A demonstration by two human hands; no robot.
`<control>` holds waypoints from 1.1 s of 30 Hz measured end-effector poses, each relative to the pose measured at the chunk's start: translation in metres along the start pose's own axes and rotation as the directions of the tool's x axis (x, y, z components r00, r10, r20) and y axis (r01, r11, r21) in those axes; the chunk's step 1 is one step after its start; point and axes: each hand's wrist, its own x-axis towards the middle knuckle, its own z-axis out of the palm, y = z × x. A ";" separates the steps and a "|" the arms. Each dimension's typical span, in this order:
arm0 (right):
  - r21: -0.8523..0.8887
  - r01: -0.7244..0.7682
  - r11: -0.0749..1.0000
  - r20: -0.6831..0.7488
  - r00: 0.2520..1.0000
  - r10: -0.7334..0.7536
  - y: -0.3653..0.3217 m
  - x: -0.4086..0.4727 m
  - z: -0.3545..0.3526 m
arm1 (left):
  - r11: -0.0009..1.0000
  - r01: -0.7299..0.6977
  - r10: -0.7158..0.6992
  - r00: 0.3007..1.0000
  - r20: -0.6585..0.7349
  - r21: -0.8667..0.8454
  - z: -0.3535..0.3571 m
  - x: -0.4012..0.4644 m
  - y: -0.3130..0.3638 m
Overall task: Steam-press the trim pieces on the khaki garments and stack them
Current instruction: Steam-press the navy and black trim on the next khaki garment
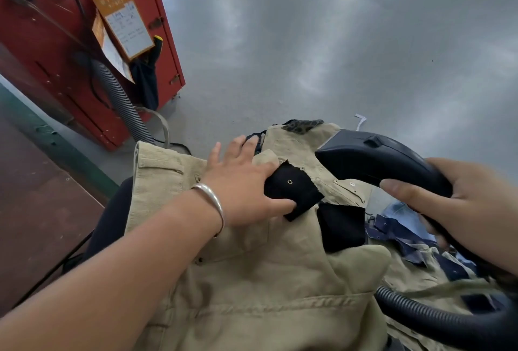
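Nearest me: khaki garment [252, 280], draped across the lower view. Left hand [246, 188] lies on it, fingers [238, 146] spread, thumb pinning a black trim piece [294, 191]; a second black trim piece [342, 227] sits just beside. Right hand [459, 207] grips the steamer [378, 160], fingers curled round its handle, nozzle near the trim.
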 end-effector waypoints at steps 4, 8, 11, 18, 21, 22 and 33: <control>0.019 0.004 1.000 0.017 1.000 -0.005 -0.004 -0.003 0.002 | 0.967 -0.021 0.105 0.941 -0.321 0.254 0.009 -0.017 0.011; -0.005 0.009 1.000 0.030 1.000 -0.009 -0.008 -0.004 -0.001 | 0.955 -0.159 0.280 0.764 -0.582 0.251 0.020 -0.036 0.019; -0.042 0.050 0.998 0.059 0.997 -0.047 -0.012 -0.004 0.001 | 0.978 -0.149 0.207 0.803 -0.559 0.147 0.023 -0.047 0.022; -0.330 0.111 0.937 0.145 0.987 -0.066 -0.024 0.006 0.025 | 0.982 -0.182 0.175 0.815 -0.552 0.042 0.027 -0.072 0.029; -0.402 0.140 0.905 0.165 0.983 -0.079 -0.032 0.016 0.034 | 0.952 -0.294 0.293 0.781 -0.551 0.088 0.036 -0.081 0.039; -0.405 0.146 0.903 0.164 0.983 -0.086 -0.036 0.020 0.036 | 0.945 -0.312 0.311 0.777 -0.547 0.094 0.038 -0.081 0.040; -0.487 0.246 0.838 0.229 0.962 -0.150 -0.085 0.106 0.065 | 0.930 -0.321 0.365 0.760 -0.538 0.178 0.042 -0.074 0.044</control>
